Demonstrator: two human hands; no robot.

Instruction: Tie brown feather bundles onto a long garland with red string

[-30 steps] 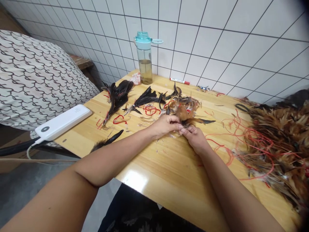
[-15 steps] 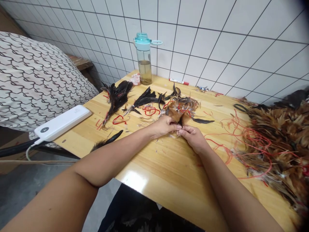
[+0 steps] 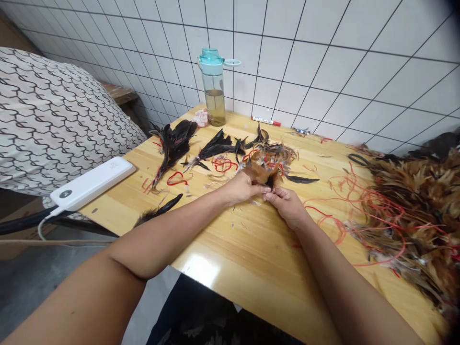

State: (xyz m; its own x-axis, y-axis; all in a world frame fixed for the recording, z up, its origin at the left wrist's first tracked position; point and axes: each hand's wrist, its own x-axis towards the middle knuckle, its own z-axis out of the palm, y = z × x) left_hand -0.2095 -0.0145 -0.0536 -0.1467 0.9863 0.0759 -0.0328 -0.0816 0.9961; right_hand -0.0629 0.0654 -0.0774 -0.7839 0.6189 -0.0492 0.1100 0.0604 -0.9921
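Brown and black feathers (image 3: 270,178) are pinched at their lower ends between my two hands, over the middle of the wooden table. My left hand (image 3: 244,189) is closed on them from the left, its thumb pointing right. Fingertip to fingertip with it, my right hand (image 3: 286,203) pinches the same feathers from the right. The fingers cover the quill ends. Just behind lies a loose heap of brown feathers (image 3: 283,154) tangled with red string. A single dark feather (image 3: 302,179) rests to the right of the held ones.
Black feather bundles (image 3: 176,143) and red string (image 3: 223,165) lie at left. A big pile of brown feathers (image 3: 420,206) with tangled red string (image 3: 377,203) covers the right side. A water bottle (image 3: 214,93) and a marker (image 3: 266,121) are by the tiled wall. A white power bank (image 3: 93,182) sits at the left edge.
The held feathers have shifted and fanned out somewhat differently, with brown ones spreading left over my left hand. Both hands stay in nearly the same place, fingertips together.
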